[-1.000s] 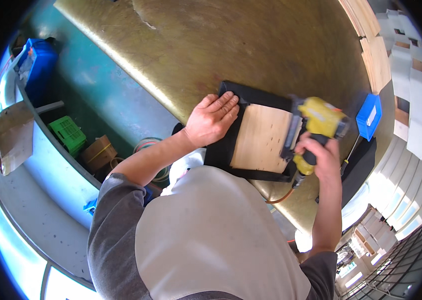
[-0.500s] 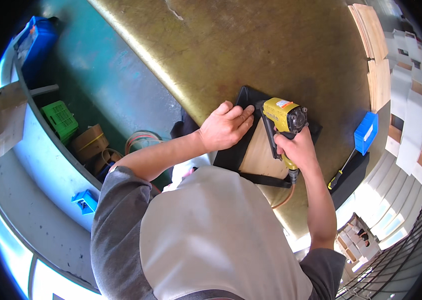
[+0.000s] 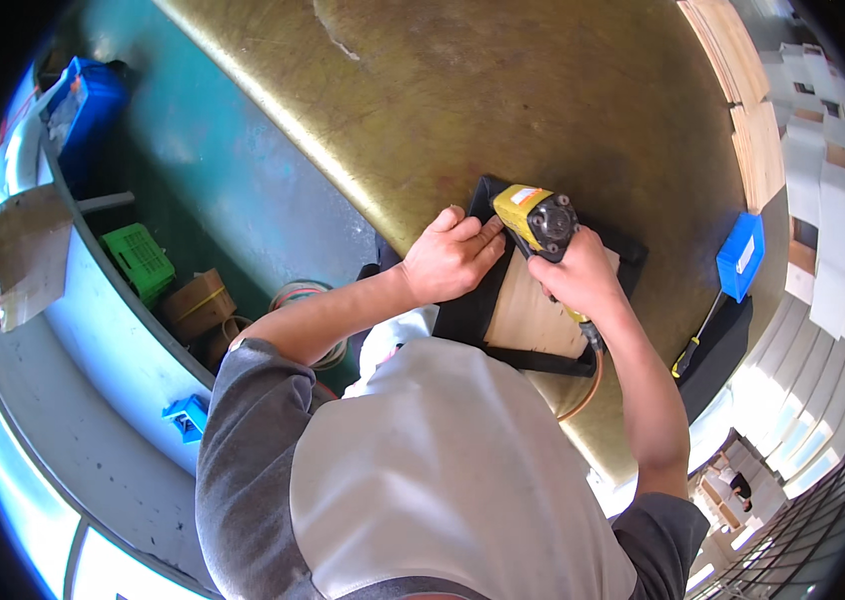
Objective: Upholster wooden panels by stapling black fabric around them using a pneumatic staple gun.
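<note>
A: While the left hand lies palm down, how are its fingers disposed?

B: They are extended over the black, fabric-like border of a rectangular pale-wood panel, fingertips just beside the tool; how hard they press, one cannot tell.

A: And the right hand?

B: Its fingers are wrapped around the handle of a yellow-and-black, air-powered fastening gun. The gun's body covers part of the panel's far-left border; its nose is hidden, so contact cannot be told. An orange, flexible hose curves from its lower end.

A: Where does the panel lie?

B: Directly before the person's torso, at the near edge of a broad, brownish-gold, smooth-topped table. Farther right are a blue, rectangular plastic bin, a thin-shafted screwdriver with a yellow-and-black handle, and stacked, pale wooden boards.
</note>
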Action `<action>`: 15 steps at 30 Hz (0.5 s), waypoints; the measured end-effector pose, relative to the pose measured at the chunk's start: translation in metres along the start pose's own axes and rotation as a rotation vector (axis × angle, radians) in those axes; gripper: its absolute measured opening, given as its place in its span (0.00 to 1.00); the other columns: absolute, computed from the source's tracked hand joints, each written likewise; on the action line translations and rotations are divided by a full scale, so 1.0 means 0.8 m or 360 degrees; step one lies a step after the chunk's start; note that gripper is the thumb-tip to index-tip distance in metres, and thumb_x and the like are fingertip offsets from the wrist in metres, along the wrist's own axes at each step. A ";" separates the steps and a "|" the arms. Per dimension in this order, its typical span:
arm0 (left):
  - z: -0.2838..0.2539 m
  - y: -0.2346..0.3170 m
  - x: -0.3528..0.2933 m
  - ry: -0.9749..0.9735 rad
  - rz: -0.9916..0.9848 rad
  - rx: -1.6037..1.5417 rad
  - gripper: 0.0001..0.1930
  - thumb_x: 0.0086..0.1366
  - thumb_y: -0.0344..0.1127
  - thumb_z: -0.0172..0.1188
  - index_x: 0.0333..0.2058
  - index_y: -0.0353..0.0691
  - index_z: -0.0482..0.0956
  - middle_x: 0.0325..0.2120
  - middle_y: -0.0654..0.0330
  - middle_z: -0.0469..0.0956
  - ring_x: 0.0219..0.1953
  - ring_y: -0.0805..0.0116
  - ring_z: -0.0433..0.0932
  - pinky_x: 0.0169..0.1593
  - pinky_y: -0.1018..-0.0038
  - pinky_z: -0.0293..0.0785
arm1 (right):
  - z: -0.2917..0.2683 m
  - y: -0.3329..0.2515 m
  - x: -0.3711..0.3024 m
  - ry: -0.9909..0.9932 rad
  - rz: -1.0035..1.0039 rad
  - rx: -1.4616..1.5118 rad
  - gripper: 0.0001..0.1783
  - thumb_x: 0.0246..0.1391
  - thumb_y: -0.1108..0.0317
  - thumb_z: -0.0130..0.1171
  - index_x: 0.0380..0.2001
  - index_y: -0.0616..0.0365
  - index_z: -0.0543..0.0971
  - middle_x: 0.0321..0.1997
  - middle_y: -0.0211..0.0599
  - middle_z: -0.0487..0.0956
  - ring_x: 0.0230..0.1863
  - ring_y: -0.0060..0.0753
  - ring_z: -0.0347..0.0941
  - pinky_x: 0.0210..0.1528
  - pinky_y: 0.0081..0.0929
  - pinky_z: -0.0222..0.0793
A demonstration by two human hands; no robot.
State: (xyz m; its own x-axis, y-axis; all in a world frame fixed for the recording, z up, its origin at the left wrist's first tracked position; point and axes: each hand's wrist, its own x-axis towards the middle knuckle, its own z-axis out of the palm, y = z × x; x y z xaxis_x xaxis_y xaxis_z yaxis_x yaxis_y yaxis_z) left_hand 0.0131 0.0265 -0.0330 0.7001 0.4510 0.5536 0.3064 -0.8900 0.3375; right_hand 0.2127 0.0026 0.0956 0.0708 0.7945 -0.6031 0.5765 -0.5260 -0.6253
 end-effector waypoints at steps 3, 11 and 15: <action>-0.006 0.002 0.003 -0.0009 0.0011 0.0014 0.16 0.56 0.36 0.62 0.42 0.35 0.85 0.48 0.52 0.84 0.38 0.66 0.75 0.50 0.65 0.68 | -0.002 0.011 -0.008 0.0074 -0.0089 -0.0257 0.08 0.47 0.70 0.60 0.30 0.63 0.79 0.21 0.49 0.78 0.27 0.54 0.81 0.32 0.41 0.76; 0.022 0.019 0.094 -0.0054 0.0042 0.0088 0.26 0.58 0.36 0.59 0.55 0.36 0.77 0.49 0.53 0.74 0.51 0.59 0.73 0.55 0.63 0.69 | -0.029 0.134 -0.150 0.0466 0.0333 0.0329 0.09 0.53 0.72 0.63 0.37 0.66 0.81 0.19 0.34 0.80 0.20 0.24 0.79 0.25 0.26 0.75; 0.077 0.025 0.136 -0.0209 0.0224 0.0050 0.21 0.54 0.36 0.60 0.47 0.33 0.81 0.42 0.55 0.75 0.45 0.61 0.75 0.50 0.67 0.72 | -0.021 0.175 -0.153 0.0558 0.0479 0.0273 0.11 0.50 0.71 0.63 0.35 0.69 0.80 0.19 0.38 0.80 0.20 0.29 0.81 0.26 0.30 0.77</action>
State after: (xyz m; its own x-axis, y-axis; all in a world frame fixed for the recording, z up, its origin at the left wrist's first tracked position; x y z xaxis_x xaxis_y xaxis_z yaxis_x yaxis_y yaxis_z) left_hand 0.1353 0.0537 -0.0128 0.8151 0.3109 0.4888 0.2181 -0.9464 0.2384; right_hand 0.2981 -0.1632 0.0902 0.5001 0.6386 -0.5849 0.3482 -0.7667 -0.5394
